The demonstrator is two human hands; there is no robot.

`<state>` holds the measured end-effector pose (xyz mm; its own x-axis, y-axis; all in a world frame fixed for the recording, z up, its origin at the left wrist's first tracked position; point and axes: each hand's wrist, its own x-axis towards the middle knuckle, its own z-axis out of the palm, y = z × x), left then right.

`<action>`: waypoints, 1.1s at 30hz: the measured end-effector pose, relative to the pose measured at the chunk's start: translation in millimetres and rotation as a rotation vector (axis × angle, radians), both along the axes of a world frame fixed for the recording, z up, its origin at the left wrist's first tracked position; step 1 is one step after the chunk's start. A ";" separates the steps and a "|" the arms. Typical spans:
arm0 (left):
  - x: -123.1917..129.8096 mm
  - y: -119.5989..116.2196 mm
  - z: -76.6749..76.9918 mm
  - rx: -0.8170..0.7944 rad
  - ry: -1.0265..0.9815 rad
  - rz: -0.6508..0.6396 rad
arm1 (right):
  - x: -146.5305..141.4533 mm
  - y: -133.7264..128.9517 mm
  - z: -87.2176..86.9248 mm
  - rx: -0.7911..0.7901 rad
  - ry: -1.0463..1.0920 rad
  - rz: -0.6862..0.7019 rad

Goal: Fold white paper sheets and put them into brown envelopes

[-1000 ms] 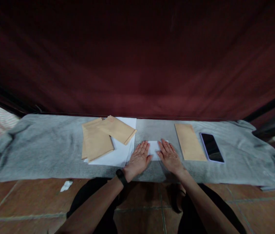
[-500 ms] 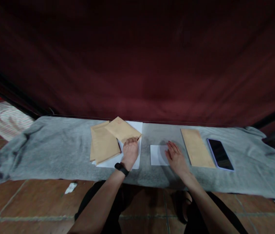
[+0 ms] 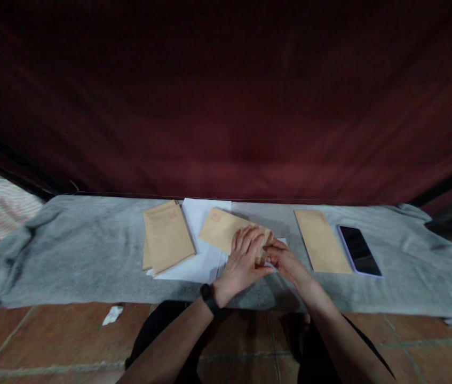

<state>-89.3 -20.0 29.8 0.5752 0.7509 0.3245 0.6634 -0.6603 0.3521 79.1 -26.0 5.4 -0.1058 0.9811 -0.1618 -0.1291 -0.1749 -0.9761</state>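
Note:
A brown paper envelope (image 3: 218, 228) with a red printed mark lies slanted in front of me. My left hand (image 3: 245, 257) grips it near its right end, fingers laid over the top and thumb along the near side. At that same end, my right hand (image 3: 285, 258) has its bent fingers on the envelope's edge. Under the hands, a small white paper (image 3: 282, 241) is mostly covered. White sheets (image 3: 201, 264) lie beneath the envelope's left part, and several more envelopes (image 3: 169, 237) are stacked to their left.
Another brown envelope (image 3: 324, 241) lies right of my hands, beside a phone (image 3: 359, 250) in a purple case. A grey cloth (image 3: 89, 250) covers the narrow bench. Behind it hangs a dark red curtain (image 3: 226, 128). A crumpled white tissue (image 3: 112, 314) is on the tiled floor.
My left hand has brought the top envelope from the pile rightward, over the small white paper. My right hand has moved slightly left and closed on the envelope's end.

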 end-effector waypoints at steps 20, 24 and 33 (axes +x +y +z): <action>-21.7 27.4 18.6 0.012 0.194 -0.165 | 47.5 4.6 5.8 0.078 -0.140 -0.055; -19.5 27.4 19.8 0.032 0.173 -0.166 | 54.1 5.7 1.4 0.065 -0.164 -0.175; -20.4 30.9 12.7 0.060 0.204 -0.197 | 55.8 1.0 -3.3 0.002 -0.161 -0.080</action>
